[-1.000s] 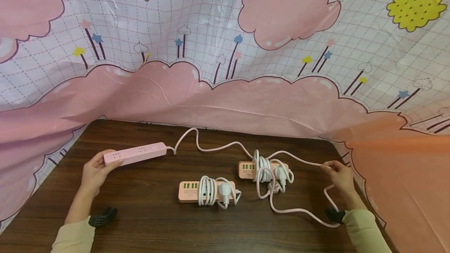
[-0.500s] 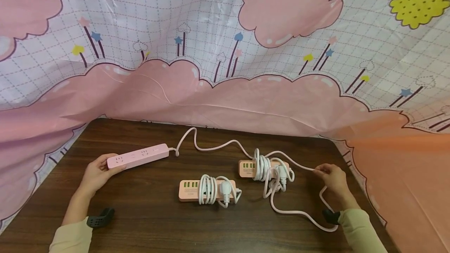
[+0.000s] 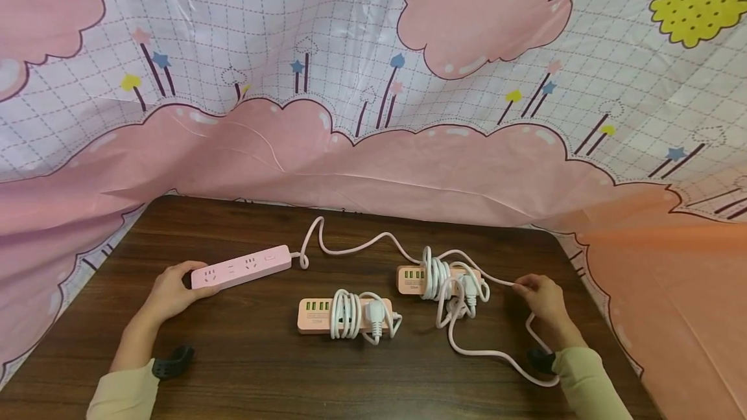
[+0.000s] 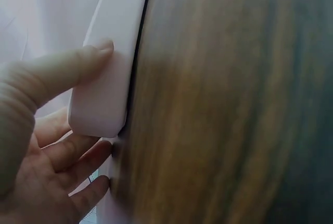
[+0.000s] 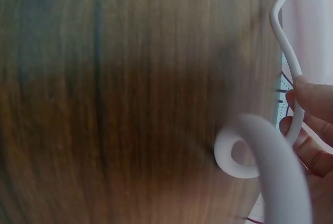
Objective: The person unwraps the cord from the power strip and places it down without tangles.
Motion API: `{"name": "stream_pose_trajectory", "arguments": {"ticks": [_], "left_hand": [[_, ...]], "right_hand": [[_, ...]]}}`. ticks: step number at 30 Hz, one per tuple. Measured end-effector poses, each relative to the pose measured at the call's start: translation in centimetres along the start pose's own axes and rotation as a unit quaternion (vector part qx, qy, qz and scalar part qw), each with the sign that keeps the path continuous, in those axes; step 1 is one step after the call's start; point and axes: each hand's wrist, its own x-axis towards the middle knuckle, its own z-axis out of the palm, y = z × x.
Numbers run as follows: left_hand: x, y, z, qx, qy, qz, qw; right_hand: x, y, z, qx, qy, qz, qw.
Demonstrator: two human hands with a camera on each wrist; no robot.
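Note:
A long pink power strip (image 3: 242,268) lies slanted on the left of the dark wooden table. My left hand (image 3: 175,291) grips its near-left end, thumb on the front side and fingers behind, as the left wrist view also shows with the strip (image 4: 109,88). From the strip's other end a pale pink cord (image 3: 356,249) runs in waves to the right, passing over a peach power strip. At the right side my right hand (image 3: 543,303) pinches this cord (image 5: 285,39) between thumb and fingers. The rest of the cord loops beside the right wrist and back toward the middle.
Two peach power strips with USB ports, each wrapped in its own white cord and plug, sit on the table (image 3: 245,368): one front-centre (image 3: 314,316), one farther right (image 3: 411,280). A patterned pink and white cloth (image 3: 373,174) hangs behind the table and along its sides.
My left hand has moved right and toward me with the pink power strip. The right hand has shifted slightly left and down, still pinching the cord; the cord's loop by the peach strip has moved.

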Motion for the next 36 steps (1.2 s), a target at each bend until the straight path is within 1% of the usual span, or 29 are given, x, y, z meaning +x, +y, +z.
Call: {"name": "stream_pose_trajectory", "arguments": {"ticks": [4, 9, 14, 16, 21, 27, 31, 36], "left_hand": [[0.2, -0.1, 0.3, 0.008, 0.004, 0.016, 0.9998], [0.4, -0.2, 0.4, 0.018, 0.015, 0.036, 0.9991], [0.5, 0.3, 0.4, 0.018, 0.016, 0.049, 0.9985], [0.5, 0.6, 0.4, 0.016, 0.013, 0.051, 0.9985], [0.7, 1.1, 0.5, 0.017, 0.003, 0.048, 0.9987], [0.7, 1.3, 0.6, 0.018, -0.002, 0.048, 0.9987], [0.7, 1.8, 0.4, 0.007, 0.018, 0.057, 0.9982], [0.2, 3.6, 0.2, -0.026, 0.059, 0.079, 0.9948]], "right_hand": [[-0.1, -0.2, 0.1, 0.004, 0.004, 0.008, 1.0], [-0.4, -0.6, 0.3, 0.008, 0.021, -0.004, 1.0], [-0.7, -1.1, 0.4, 0.028, 0.031, 0.009, 0.999], [-0.7, -1.2, 0.5, 0.037, 0.037, 0.01, 0.999], [-0.7, -1.7, 0.4, 0.053, 0.05, -0.002, 0.997], [-0.9, -3.1, 0.2, 0.065, 0.073, -0.013, 0.995], [-1.1, -4.7, 0.3, 0.074, 0.088, -0.036, 0.993], [-1.5, -6.7, 0.4, 0.088, 0.09, -0.052, 0.991]]}}
